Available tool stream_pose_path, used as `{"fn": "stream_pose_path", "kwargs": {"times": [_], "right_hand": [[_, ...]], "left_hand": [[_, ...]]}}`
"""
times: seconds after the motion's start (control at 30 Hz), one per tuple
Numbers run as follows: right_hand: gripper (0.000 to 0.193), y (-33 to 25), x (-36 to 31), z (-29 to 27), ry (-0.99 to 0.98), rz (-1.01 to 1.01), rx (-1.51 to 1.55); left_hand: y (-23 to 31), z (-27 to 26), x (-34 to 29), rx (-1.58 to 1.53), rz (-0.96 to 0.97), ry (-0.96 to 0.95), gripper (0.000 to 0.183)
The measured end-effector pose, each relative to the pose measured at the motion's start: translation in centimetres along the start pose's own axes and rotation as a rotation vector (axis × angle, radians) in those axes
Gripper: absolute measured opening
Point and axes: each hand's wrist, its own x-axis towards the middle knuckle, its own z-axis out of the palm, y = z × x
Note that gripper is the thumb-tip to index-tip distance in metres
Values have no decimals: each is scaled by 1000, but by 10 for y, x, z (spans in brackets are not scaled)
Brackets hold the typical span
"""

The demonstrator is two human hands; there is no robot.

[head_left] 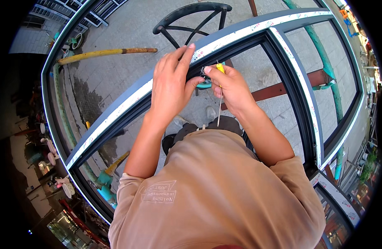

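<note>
A large dark grey window frame [240, 35], with white printed protective film along its bars, lies in front of me. Over its long crossbar rests my left hand [172, 79], fingers stretched along the film and thumb reaching to the bar's inner edge. There a small dark fitting [203, 71] sits between my two thumbs; its exact kind is partly hidden by the fingers. My right hand [232, 87] is closed around a screwdriver [220, 68] with a yellow handle, its thin shaft pointing back toward my body. The right thumb's tip touches the fitting.
Green and yellow pipes [108, 54] and a rusty red beam [274, 89] run beneath the frame. A dark stool-like metal stand [193, 10] is beyond it. Another film-covered frame [334, 195] lies at the lower right. Clutter lines the left side.
</note>
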Motion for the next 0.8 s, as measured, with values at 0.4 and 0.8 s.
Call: {"fn": "stream_pose_path", "kwargs": {"times": [0.4,0.8], "right_hand": [[22,8,19,21,263,-60,120],[17,8,23,21,291,-108,83]], "left_hand": [[-6,25,25,68,-132,-13,80],[-6,27,25,57,-133,39,73]]}}
